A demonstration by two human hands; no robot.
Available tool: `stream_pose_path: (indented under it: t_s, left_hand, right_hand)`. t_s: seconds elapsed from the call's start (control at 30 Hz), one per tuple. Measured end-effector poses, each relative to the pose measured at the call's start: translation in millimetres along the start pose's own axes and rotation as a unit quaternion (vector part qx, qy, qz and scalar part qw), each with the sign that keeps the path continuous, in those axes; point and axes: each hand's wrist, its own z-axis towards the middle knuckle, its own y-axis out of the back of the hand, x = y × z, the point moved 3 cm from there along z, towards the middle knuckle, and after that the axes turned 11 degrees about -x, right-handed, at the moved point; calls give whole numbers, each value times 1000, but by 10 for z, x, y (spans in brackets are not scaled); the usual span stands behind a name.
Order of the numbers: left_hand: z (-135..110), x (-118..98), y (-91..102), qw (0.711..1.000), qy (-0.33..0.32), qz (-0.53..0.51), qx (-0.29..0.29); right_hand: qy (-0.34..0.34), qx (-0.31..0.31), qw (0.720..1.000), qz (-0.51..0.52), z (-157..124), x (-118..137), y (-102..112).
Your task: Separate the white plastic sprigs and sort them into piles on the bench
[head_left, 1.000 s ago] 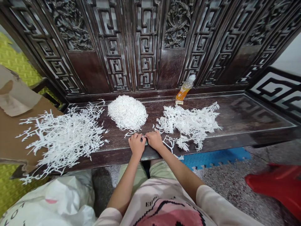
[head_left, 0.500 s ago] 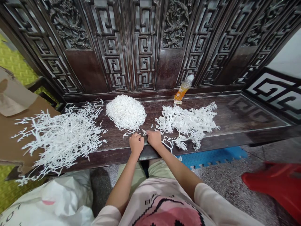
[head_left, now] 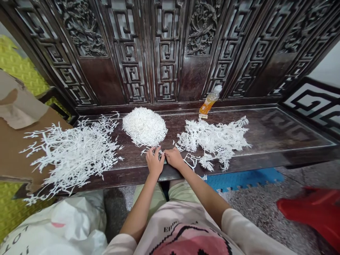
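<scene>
**item: small white sprig point(head_left: 160, 153)**, branched and thin, is sitting at the front of the dark wooden bench seat point(head_left: 268, 132), between the two hands.

**left hand point(head_left: 154, 163):** fingers are bending over the sprig and appear to be gripping it, though the fine piece is partly hidden.

**right hand point(head_left: 174, 158):** fingertips point(head_left: 166, 153) are reaching toward the sprig and resting near the bench edge; whether they are pinching it cannot be told.

**nearby stock:** a dense heap of short white pieces point(head_left: 145, 126) is lying just beyond the hands. a loose pile of larger white branches point(head_left: 212, 141) is spreading to the right, and another point(head_left: 71, 154) is spreading left, over a torn cardboard sheet point(head_left: 25, 152).

**risks:** the sprig could snap if the grip tightens, and its tangled tips could catch neighbouring branches. stray bits could drop off the front edge if a forearm brushes them.

**surroundings:** an orange drink bottle point(head_left: 209, 103) is standing against the carved lattice back panel point(head_left: 167, 53). a white sack point(head_left: 66, 223) is slumping below left, and a blurred red plastic object point(head_left: 310, 212) is intruding at right, above the speckled floor and blue foam mat point(head_left: 241, 179).
</scene>
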Motion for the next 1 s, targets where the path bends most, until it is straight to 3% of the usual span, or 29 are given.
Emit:
stream_pose_path:
  t_s: [0.13, 0.3, 0.6, 1.0]
  left_hand:
    - [-11, -20, 5, 1000, -14, 6, -15]
    - [-17, -12, -32, 999, -44, 4, 8]
    - [-21, 14, -18, 997, -31, 74, 0]
    - [3, 29, -87, 998, -36, 50, 29]
  right_hand:
    - [0, 0, 1000, 10, -1, -7, -1]
    - [-1, 1, 1000, 11, 2, -8, -2]
    - [12, 10, 1000, -12, 0, 24, 6]
    - [-41, 30, 998, -37, 33, 9, -37]
